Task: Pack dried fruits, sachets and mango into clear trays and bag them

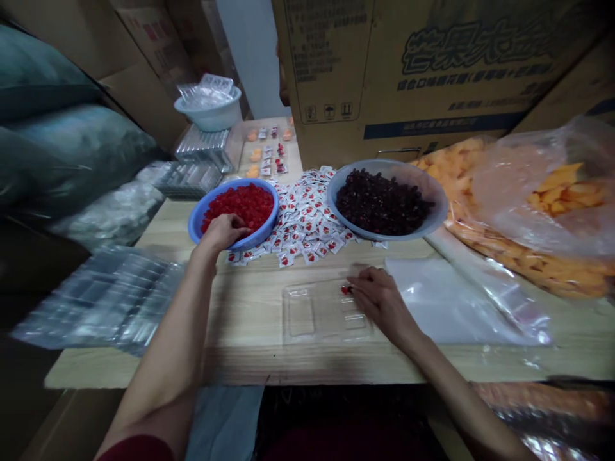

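While the left hand [221, 232] curls into the blue bowl [193, 221], centre left, its grip's contents are hidden. The right hand [379, 301] pinches a red piece [344, 290] over the clear tray [314, 315].

I see both arms bare down to the left hand [223, 230] and the right hand [379, 298]. A dark red sleeve [139, 448] covers the top of the left arm.
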Demonstrator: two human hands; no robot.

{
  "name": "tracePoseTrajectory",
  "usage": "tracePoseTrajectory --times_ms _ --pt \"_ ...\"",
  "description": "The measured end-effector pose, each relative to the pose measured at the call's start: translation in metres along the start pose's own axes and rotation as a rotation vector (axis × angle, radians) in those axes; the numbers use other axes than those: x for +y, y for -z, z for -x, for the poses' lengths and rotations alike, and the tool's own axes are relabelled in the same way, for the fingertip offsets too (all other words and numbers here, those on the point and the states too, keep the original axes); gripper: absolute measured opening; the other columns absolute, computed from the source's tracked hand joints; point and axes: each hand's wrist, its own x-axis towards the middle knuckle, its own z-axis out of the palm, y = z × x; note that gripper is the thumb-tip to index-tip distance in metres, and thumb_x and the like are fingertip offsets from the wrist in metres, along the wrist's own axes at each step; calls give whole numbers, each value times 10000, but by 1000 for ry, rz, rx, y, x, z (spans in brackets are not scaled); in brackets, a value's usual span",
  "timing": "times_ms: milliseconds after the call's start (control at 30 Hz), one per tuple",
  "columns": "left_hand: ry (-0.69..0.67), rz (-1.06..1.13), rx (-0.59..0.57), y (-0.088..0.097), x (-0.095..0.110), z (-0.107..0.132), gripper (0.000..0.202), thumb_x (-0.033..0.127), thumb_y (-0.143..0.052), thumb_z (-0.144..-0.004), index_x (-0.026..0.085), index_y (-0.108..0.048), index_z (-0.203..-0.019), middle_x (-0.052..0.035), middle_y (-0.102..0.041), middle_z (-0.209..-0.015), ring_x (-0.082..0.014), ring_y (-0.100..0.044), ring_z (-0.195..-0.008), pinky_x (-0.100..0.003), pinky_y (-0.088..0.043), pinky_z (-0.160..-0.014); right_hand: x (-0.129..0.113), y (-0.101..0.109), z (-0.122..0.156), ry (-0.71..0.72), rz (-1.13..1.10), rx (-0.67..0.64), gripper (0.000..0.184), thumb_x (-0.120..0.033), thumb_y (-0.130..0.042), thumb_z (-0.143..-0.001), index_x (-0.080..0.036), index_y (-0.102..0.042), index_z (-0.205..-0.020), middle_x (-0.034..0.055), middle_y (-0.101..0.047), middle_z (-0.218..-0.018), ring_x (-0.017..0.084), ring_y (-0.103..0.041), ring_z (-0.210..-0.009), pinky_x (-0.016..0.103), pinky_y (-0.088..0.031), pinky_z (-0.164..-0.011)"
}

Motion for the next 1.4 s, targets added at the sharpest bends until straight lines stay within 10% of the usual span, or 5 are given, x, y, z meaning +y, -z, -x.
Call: tracePoseTrajectory --times_ms 233,533,667,1067,1400 --pt "5 46 44 -5 -1 -4 182 380 -743 -662 226 -648 -644 -28 -710 -703 -216 -640 -694 -288 -440 -647 39 57 -77 -99 116 324 231 -270 -527 -970 -200 -727 -1063 87 -716 -1024 246 -637 -983 383 -488 -898" --pt "64 235 402 -9 -5 10 251 412 -667 -778 193 -715 -889 -44 -730 -852 -198 -643 -781 -306 -490 -796 96 55 -167 -427 363 -196 163 -93 -760 -681 -188 -754 -813 8 -723 -791 143 -628 -747 205 -456 -695" --pt "-45 437 556 -9 24 47 285 346 -591 -845 178 -698 -1049 -51 -719 -973 -188 -644 -859 -309 -504 -848 98 53 -160 -446 374 -118 158 -64 -636 -750 -155 -747 -818 61 -717 -819 161 -634 -783 224 -458 -736" --pt "-577 423 61 -134 162 221 102 218 -632 -913 212 -717 -856 -66 -669 -879 -226 -572 -929 -395 -482 -857 18 50 -59 -4 -290 262 77 -235 -630 -894 -189 -691 -886 31 -695 -850 183 -639 -825 303 -492 -768" --pt "-385 353 469 -34 94 161 151 284 -568 -949 219 -695 -998 -65 -694 -1012 -233 -602 -1026 -420 -455 -974 -9 -17 31 122 -17 -71 196 -161 -502 -984 -196 -687 -929 91 -684 -942 249 -594 -944 415 -448 -838"
